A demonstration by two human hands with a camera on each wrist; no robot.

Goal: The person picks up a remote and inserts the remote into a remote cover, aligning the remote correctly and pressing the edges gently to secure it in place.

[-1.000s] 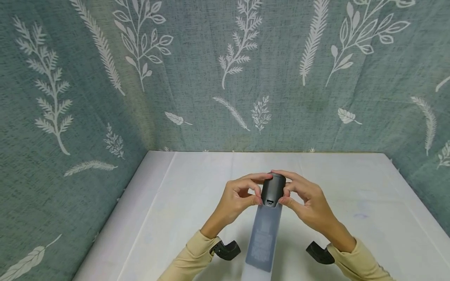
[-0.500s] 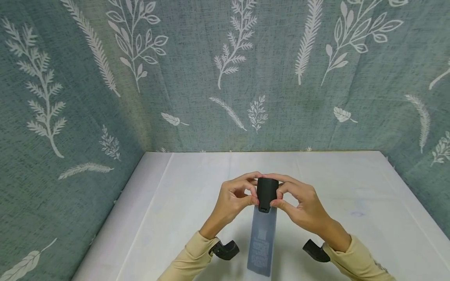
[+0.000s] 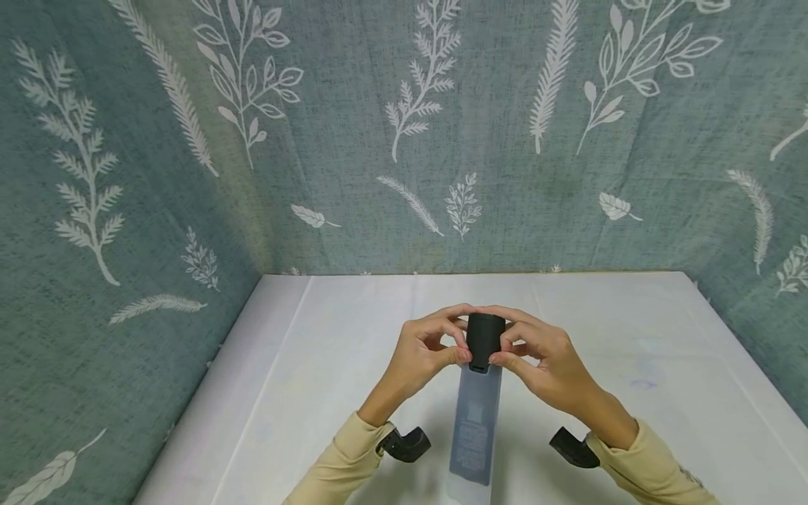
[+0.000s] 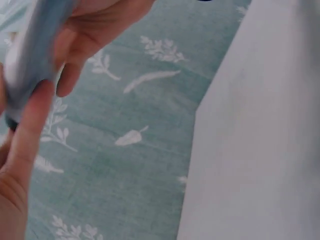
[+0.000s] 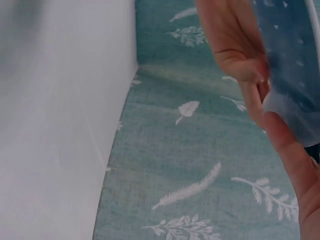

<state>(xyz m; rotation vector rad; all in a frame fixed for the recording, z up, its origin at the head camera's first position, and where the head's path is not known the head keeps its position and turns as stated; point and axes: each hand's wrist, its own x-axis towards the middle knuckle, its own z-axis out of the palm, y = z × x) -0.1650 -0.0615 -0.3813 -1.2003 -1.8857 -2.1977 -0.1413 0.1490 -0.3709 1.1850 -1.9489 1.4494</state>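
Note:
A translucent bottle with a blue-grey body (image 3: 475, 428) and a black lid (image 3: 485, 340) points away from me in the head view, its lid at the far end. My left hand (image 3: 421, 351) pinches the lid's left side between thumb and fingers. From the right, my right hand (image 3: 548, 358) does the same, thumb near the lid's lower edge. In the left wrist view the bottle (image 4: 35, 50) is blurred at the upper left. Small pale marks run along the bottle (image 5: 292, 55) in the right wrist view. The bottle's near end is partly cut off by the frame.
A white table (image 3: 328, 365) lies beneath the hands. Behind it and at its sides hangs green cloth (image 3: 353, 126) with white leaf prints. Black wrist devices (image 3: 406, 445) are strapped over beige sleeves (image 3: 344, 456).
The bottle's tilt has shifted slightly, and the lid moved a little left, then partly back right. Both hands keep their hold on the lid. The head view has swung slightly.

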